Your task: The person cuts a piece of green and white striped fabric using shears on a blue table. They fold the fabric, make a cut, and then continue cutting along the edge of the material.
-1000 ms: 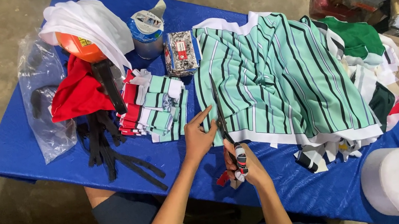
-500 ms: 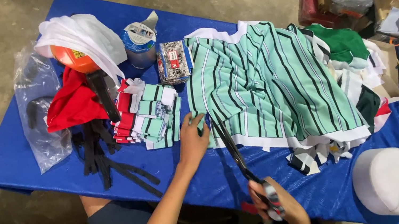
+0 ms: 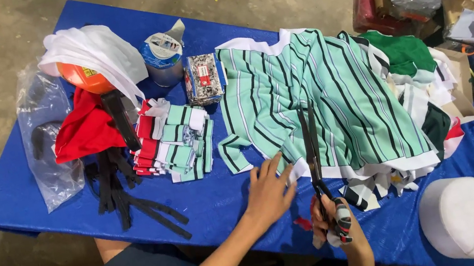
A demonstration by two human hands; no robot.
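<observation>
A mint green fabric with dark and white stripes (image 3: 320, 93) lies spread over the blue table (image 3: 210, 201). My left hand (image 3: 269, 191) lies flat, fingers spread, on the table at the fabric's near left edge. My right hand (image 3: 336, 225) grips the wrapped handles of long black scissors (image 3: 311, 146). The blades point away from me and lie over the fabric's near edge, almost together.
A pile of cut striped and red pieces (image 3: 171, 141) sits left of the fabric, with black strips (image 3: 126, 196), red cloth (image 3: 82, 130), a clear bag (image 3: 45, 139), a blue tin (image 3: 163, 55) and a small patterned box (image 3: 203, 77). Offcuts (image 3: 374, 184) and a white cap (image 3: 463, 217) lie right.
My right hand has carried the scissors from the table's near edge up to the fabric, blades now over its hem. My left hand has shifted right along the fabric's edge.
</observation>
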